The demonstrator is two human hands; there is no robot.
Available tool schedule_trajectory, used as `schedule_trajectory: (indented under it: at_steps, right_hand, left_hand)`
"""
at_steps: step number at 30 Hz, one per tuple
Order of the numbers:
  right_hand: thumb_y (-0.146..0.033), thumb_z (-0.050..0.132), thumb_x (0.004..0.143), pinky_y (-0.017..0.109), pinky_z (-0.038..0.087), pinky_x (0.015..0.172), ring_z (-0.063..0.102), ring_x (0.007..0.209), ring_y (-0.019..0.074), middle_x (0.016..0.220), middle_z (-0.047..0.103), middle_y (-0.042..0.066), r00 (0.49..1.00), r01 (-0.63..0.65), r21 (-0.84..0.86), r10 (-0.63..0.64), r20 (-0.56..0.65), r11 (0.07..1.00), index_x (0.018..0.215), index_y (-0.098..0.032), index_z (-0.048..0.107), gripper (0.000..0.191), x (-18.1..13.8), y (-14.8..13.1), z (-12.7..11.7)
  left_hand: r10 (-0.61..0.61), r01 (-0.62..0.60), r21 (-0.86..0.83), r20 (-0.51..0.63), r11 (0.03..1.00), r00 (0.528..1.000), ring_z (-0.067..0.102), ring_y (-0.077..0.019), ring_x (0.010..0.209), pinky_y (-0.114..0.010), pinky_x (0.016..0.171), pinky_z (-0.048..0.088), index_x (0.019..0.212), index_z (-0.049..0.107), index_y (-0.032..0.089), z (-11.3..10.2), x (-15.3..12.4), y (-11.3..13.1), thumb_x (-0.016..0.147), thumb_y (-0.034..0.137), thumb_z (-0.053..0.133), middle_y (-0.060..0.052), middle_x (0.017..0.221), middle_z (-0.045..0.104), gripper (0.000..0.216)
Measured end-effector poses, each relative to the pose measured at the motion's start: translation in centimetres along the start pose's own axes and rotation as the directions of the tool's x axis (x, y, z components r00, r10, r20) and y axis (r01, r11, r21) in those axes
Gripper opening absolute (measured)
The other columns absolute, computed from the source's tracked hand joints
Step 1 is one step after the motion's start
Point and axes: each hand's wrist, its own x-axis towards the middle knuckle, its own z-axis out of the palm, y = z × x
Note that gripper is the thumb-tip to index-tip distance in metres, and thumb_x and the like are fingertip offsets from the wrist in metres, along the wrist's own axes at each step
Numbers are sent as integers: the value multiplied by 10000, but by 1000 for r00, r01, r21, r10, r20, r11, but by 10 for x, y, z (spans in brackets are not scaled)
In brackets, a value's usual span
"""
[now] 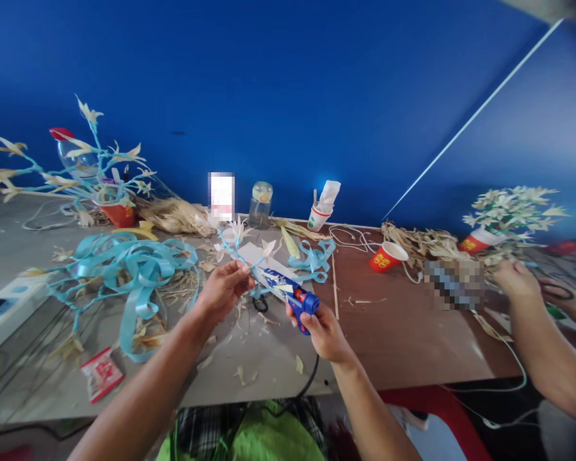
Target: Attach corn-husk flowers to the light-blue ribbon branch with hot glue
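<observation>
My right hand point(322, 328) is wrapped round the handle of a blue hot glue gun point(284, 284). Its nozzle points left, close by the fingers of my left hand point(225, 285). Those fingers are closed in a pinch on a flower branch point(230, 239), a stem wrapped in light blue ribbon with pale corn-husk petals. Whether the nozzle touches the branch I cannot tell. Under the hands lies a white sheet point(255, 255). Loose light blue ribbon point(137, 266) is heaped left of my left hand, with husk scraps around it.
A red cup of husk flowers point(118, 212) stands back left, a clear jar point(260, 208) at the wall. Right are a red paper cup point(388, 257) and a second flower cup point(480, 241). Another person's hand point(517, 282) is there. A power strip point(14, 307) lies far left.
</observation>
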Motion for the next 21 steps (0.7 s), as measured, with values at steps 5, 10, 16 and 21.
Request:
schedule_trajectory:
  at_steps: [5,10,16,21]
  right_hand:
    - [-486,497,855,245,374,564,463,613,115,770,568,45,999,-24,-5,24,30,1000,871,-168,576,328,-1,-2,1]
    - [-517,485,846,261,396,578,481,622,127,798,587,66,1000,-30,-38,30,-5,999,832,-161,583,370,3,4,1]
    - [-544,541,798,284,432,603,531,666,160,829,609,67,999,-43,-43,42,-34,998,959,-181,602,402,-6,-4,-11]
    - [-412,654,750,330,465,768,585,884,223,1001,631,83,991,-60,-387,7,-136,920,1112,-212,584,419,-17,-13,-32]
  left_hand:
    - [-10,10,10,-5,1000,1000,553,-76,507,-182,540,430,633,558,132,1,0,0,647,258,759,9,554,585,237]
    - [-17,17,16,-4,1000,1000,537,-78,498,-184,528,416,634,554,132,2,-2,2,645,263,758,6,533,578,243]
    - [7,-7,-8,-32,1000,999,539,-73,504,-187,537,422,638,546,134,3,-1,2,630,254,768,12,547,573,253]
    - [56,-53,47,-52,997,997,548,-73,534,-204,575,440,686,582,131,3,1,2,615,271,776,14,608,590,249]
